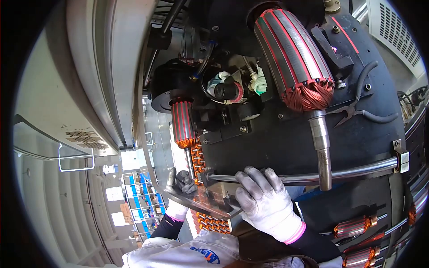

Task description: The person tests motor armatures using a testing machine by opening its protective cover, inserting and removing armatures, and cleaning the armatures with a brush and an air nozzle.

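My left hand (182, 182), in a grey-stained white glove, has its fingers curled near the shaft end of a small motor armature (183, 120). A clear panel edge (201, 204) runs beside it; what the fingers hold is unclear. My right hand (263, 196), gloved the same way, lies over a chrome rail (344, 173) with its fingers bent across it. Further up, a large armature (295, 53) with grey-and-red slots and copper windings is mounted in the black machine (268, 138), its steel shaft hanging over the rail.
Pliers (353, 109) with grey handles lie on the machine plate. Several small armatures (353, 227) rest at the lower right. Rows of copper-wound parts (212, 223) sit below the panel. Shelving (143, 201) stands in the background, and a beige housing (58, 80) at left.
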